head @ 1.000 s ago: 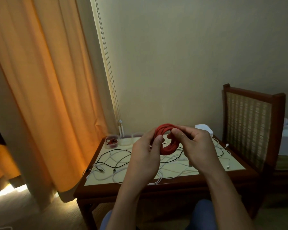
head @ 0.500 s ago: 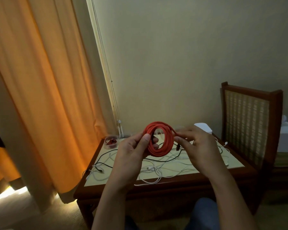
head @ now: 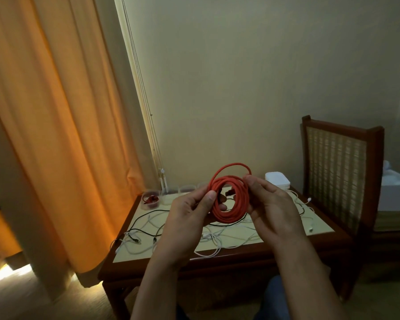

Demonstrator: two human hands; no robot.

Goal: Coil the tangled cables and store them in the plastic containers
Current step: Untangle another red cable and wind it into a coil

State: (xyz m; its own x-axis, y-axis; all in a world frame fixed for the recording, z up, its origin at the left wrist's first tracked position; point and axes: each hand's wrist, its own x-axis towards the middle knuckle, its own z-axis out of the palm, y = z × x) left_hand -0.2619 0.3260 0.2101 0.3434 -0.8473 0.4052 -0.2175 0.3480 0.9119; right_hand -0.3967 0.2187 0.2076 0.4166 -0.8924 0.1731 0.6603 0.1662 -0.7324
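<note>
Coil (head: 231, 217), one, red, gripped by left hand (head: 189, 218), right hand (head: 270, 209)

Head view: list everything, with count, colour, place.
red cable coil: one, red, held above the table
loose cables: several, white and black, tangled on the table
filled container: one, clear, red cable inside, table's far-left corner
empty containers: at least two, clear, table's back edge
white stack: one, white, table's far right
table: one, brown-rimmed, centre
chair: one, brown, right
curtain: one, orange, left
left hand: holds the coil's left side
right hand: holds the coil's right side
</note>
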